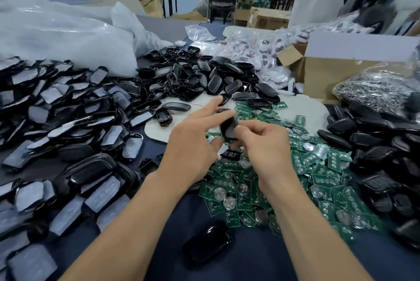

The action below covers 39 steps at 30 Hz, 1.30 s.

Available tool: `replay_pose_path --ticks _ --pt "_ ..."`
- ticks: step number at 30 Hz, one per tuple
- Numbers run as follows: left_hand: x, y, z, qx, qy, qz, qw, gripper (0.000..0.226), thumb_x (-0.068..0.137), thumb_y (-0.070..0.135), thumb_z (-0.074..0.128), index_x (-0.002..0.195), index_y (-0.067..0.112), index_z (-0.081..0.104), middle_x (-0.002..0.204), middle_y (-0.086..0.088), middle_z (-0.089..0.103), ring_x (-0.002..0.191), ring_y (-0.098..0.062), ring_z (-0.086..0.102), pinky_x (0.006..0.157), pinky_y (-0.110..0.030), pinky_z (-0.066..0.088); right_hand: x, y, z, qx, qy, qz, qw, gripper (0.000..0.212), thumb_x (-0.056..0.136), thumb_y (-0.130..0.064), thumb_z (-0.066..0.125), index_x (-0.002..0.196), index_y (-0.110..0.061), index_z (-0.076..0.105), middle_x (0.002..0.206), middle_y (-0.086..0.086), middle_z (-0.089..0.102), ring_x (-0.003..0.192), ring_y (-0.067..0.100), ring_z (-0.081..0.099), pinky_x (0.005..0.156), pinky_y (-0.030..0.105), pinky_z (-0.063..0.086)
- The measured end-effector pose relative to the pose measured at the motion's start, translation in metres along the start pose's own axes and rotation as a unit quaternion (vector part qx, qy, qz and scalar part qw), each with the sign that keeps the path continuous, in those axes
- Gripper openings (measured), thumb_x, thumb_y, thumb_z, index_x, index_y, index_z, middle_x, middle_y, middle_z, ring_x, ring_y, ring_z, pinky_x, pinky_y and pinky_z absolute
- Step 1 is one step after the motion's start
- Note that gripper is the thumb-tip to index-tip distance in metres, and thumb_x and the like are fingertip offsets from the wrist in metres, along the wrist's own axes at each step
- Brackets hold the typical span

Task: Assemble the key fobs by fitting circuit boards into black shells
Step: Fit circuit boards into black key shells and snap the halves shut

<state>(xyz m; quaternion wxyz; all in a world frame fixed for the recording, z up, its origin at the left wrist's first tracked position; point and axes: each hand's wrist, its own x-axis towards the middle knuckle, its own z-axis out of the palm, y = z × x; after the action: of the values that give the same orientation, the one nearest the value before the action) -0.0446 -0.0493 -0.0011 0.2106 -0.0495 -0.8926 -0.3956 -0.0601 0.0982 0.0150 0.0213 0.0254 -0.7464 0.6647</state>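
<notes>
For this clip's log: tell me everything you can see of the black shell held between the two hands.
The black shell is a small, glossy, rounded oblong, plastic by its look. It is held in the air, tilted, above the pile of green circuit boards. The right hand pinches its lower side with curled fingers; the left hand touches its upper end with straight fingers. Whether a board sits inside cannot be told.

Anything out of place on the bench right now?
A lone black shell lies on the dark blue surface nearest you, apart from the shell piles. The right hand grips a second shell. Nothing looks spilled.
</notes>
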Motion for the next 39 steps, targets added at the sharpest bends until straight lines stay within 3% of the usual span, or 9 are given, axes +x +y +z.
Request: replay_pose_path --ticks 4,8,11,14,20,25,31,35,39 --pt "0.000 0.004 -0.004 0.048 0.004 0.034 0.998 0.058 0.076 0.012 0.089 0.125 0.039 0.074 0.138 0.019 0.066 0.128 0.002 0.052 0.108 -0.009 0.033 0.005 0.007 -0.010 0.010 -0.018 0.012 1.000 0.020 0.093 -0.023 0.070 0.081 -0.032 0.083 0.074 0.004 0.077 0.063 0.010 0.067 0.063 0.029 0.052" --pt "0.000 0.004 -0.005 0.030 0.039 -0.063 0.997 0.038 0.068 0.042 0.093 0.104 0.046 0.079 0.106 0.025 0.075 0.100 0.009 0.065 0.090 -0.016 0.047 0.010 0.018 -0.015 -0.097 0.026 -0.029 0.994 0.033 0.098 -0.010 0.059 0.107 -0.034 0.080 0.102 -0.014 0.078 0.073 -0.005 0.067 0.083 0.031 0.062" --pt "0.008 0.004 -0.008 -0.159 0.054 -0.158 0.973 0.017 0.072 0.038 0.092 0.079 0.048 0.080 0.083 0.024 0.078 0.083 0.006 0.073 0.079 -0.016 0.057 0.012 0.020 -0.008 -0.310 -0.078 -0.061 0.946 0.054 0.099 -0.005 0.051 0.144 -0.034 0.058 0.142 -0.005 0.063 0.115 0.007 0.061 0.109 0.037 0.045" --pt "0.015 0.001 -0.013 -0.348 0.059 -0.260 0.899 0.004 0.082 0.028 0.087 0.079 0.028 0.085 0.083 0.004 0.081 0.074 -0.011 0.075 0.066 -0.026 0.062 0.011 0.019 0.001 -0.458 -0.139 -0.075 0.875 0.053 0.101 -0.014 0.049 0.149 -0.036 0.050 0.153 -0.007 0.051 0.146 0.021 0.035 0.122 0.044 0.017" --pt "0.018 -0.006 -0.018 -0.391 0.043 -0.276 0.877 0.023 0.083 0.029 0.085 0.094 0.009 0.084 0.089 -0.006 0.080 0.075 -0.014 0.073 0.066 -0.024 0.060 0.009 0.024 -0.004 -0.344 -0.032 -0.092 0.934 0.008 0.095 -0.024 0.073 0.097 -0.030 0.077 0.088 -0.016 0.062 0.093 0.016 0.064 0.099 0.037 0.050" --pt "0.019 -0.009 -0.023 -0.421 -0.041 -0.288 0.859 0.050 0.070 0.042 0.076 0.103 0.004 0.076 0.112 -0.016 0.078 0.097 -0.024 0.076 0.070 -0.028 0.062 0.008 0.021 -0.005 -0.138 0.057 -0.096 0.984 0.027 0.102 -0.018 0.059 0.080 -0.020 0.075 0.068 -0.001 0.072 0.042 0.016 0.049 0.044 0.027 0.045" --pt "0.018 -0.014 -0.032 -0.474 -0.148 -0.285 0.820 0.034 0.095 0.033 0.060 0.115 0.007 0.070 0.112 -0.015 0.078 0.097 -0.025 0.077 0.069 -0.028 0.062 0.007 0.005 -0.008 0.088 -0.001 -0.029 0.996 0.038 0.101 -0.013 0.059 0.068 -0.025 0.074 0.058 0.005 0.066 0.041 0.013 0.042 0.044 0.028 0.037" --pt "0.018 -0.016 -0.031 -0.450 -0.208 -0.257 0.830 0.045 0.091 0.033 0.061 0.124 0.003 0.069 0.120 -0.015 0.076 0.097 -0.025 0.075 0.073 -0.028 0.062 0.004 0.008 -0.003 0.036 -0.029 -0.052 0.998 0.031 0.095 -0.012 0.064 0.065 -0.009 0.071 0.056 0.015 0.063 0.040 0.013 0.044 0.044 0.028 0.041" --pt "0.018 -0.016 -0.026 -0.436 -0.192 -0.251 0.843 0.032 0.092 0.022 0.063 0.114 0.000 0.073 0.110 -0.016 0.078 0.089 -0.023 0.078 0.071 -0.028 0.063 0.006 0.014 -0.003 -0.020 -0.005 -0.066 0.998 0.019 0.091 -0.010 0.068 0.075 -0.018 0.076 0.058 0.003 0.070 0.039 0.012 0.055 0.045 0.025 0.047"
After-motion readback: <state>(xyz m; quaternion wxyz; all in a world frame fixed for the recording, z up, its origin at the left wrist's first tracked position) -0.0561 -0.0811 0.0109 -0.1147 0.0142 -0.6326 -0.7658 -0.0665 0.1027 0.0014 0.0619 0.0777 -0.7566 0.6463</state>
